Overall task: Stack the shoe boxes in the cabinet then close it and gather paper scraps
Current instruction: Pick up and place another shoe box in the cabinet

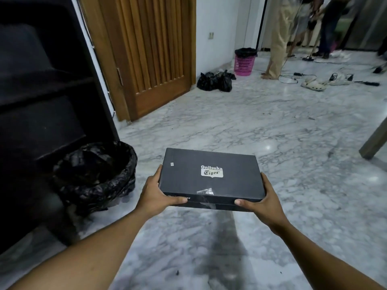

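Far on the left stands a big dark cabinet (41, 91), and its shelves show. Just beside its bottom corner, on the floor (272, 126), sits a round bin (94, 176) with a black bag pulled over its rim. Behind the bin is a brown wooden door (150, 55), and it is closed. Next comes the left hand (156, 194). Its fingers (158, 172) curl round the left side of the shoe box (211, 178), and its thumb presses on the near edge. The shoe box is black and flat, with the lid on top and a white label in the middle that says "Onitsuka Tiger". A bit of shiny tape sticks to the near edge. The box is up in the air over the white and grey floor, out in front of the person and to the right of the cabinet, not inside it. The right hand (263, 203) holds the other side in the same way, with its fingers (264, 178) along the right side and its thumb on the near edge. Far back by the wall lie some tied black bags (215, 80), and near them stands a pink basket (244, 62). More to the right are people's legs, some wires and a pair of pale sandals (314, 84).
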Motion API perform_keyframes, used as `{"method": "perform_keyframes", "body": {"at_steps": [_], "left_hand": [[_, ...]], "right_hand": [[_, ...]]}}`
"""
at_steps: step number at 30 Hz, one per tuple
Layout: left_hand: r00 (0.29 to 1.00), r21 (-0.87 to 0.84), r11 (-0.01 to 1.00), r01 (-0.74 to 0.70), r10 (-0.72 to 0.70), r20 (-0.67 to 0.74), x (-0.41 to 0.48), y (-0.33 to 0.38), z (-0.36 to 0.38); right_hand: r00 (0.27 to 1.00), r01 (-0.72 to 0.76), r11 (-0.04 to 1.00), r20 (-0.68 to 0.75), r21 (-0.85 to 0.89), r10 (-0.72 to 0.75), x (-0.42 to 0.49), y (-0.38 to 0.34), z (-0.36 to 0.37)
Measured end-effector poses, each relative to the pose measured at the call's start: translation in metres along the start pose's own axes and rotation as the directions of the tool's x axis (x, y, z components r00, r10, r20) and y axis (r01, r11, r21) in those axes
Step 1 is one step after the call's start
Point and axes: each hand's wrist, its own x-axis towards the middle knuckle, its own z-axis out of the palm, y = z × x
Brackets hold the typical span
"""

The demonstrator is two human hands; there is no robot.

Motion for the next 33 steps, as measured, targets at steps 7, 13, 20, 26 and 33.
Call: {"method": "perform_keyframes", "body": {"at_steps": [7, 13, 20, 26, 33], "left_hand": [[0.963, 0.047, 0.974, -0.221, 0.226, -0.150, -0.069, 0.149, -0.111], [0.859, 0.228, 0.912, -0.341, 0.401, -0.318, -0.144, 0.293, -0.228], [0.694, 0.395, 0.852, -0.344, 0.514, -0.504, -0.258, 0.389, -0.318], [0.559, 0.504, 0.843, -0.188, 0.514, -0.651, -0.349, 0.407, -0.394], [0.438, 0.550, 0.835, 0.023, 0.486, -0.756, -0.437, 0.376, -0.522]], "right_hand": [[0.970, 0.244, 0.969, -0.017, 0.027, -0.244, -0.048, -0.161, 0.007], [0.869, 0.494, 0.865, -0.086, 0.088, -0.487, -0.088, -0.325, 0.021], [0.739, 0.672, 0.725, -0.062, 0.152, -0.671, -0.137, -0.448, 0.049], [0.615, 0.759, 0.601, 0.028, 0.251, -0.788, -0.161, -0.524, 0.124], [0.504, 0.723, 0.538, 0.203, 0.433, -0.840, -0.183, -0.592, 0.275]]}}
